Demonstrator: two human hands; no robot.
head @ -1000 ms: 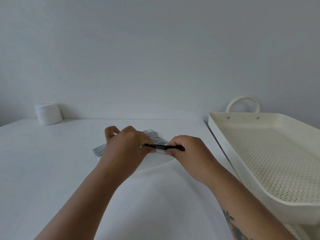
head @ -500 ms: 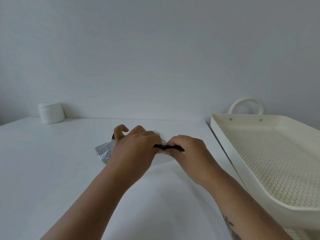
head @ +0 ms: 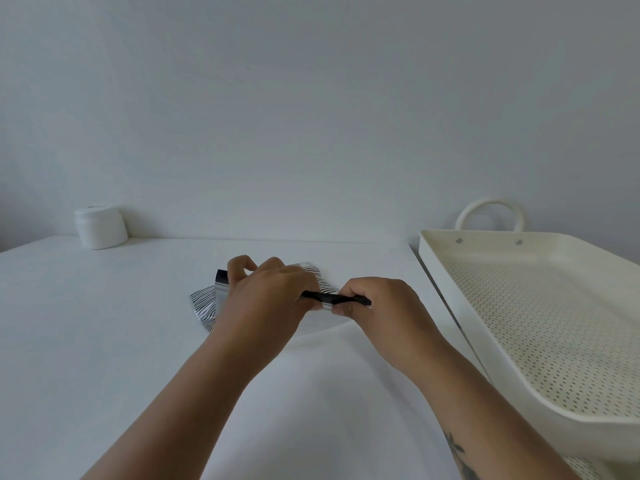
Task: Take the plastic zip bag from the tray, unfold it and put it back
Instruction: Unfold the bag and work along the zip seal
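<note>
Your left hand (head: 266, 299) and right hand (head: 377, 313) meet over the middle of the white counter (head: 104, 341), both closed on the plastic zip bag (head: 204, 304). The bag is black-and-white striped, with a dark zip strip along one edge. Your right hand pinches the near end of that strip between thumb and curled fingers, and a short stretch of the dark strip shows in the gap between your two hands. Your left hand covers most of the bag; its fingers curl down over the top, and the other end of the dark strip pokes out just beyond them, on the far left side. A striped corner of the bag sticks out to the left of your left wrist and lies low against the counter. Whether the rest of the bag is lifted clear of the surface cannot be told, since your hands hide it.

The cream perforated tray (head: 519, 393) sits to your right, at the counter's edge, well apart from the bag, with its looped handle at the far end against the wall. A white jar (head: 100, 227) stands at the far left corner of the counter.
</note>
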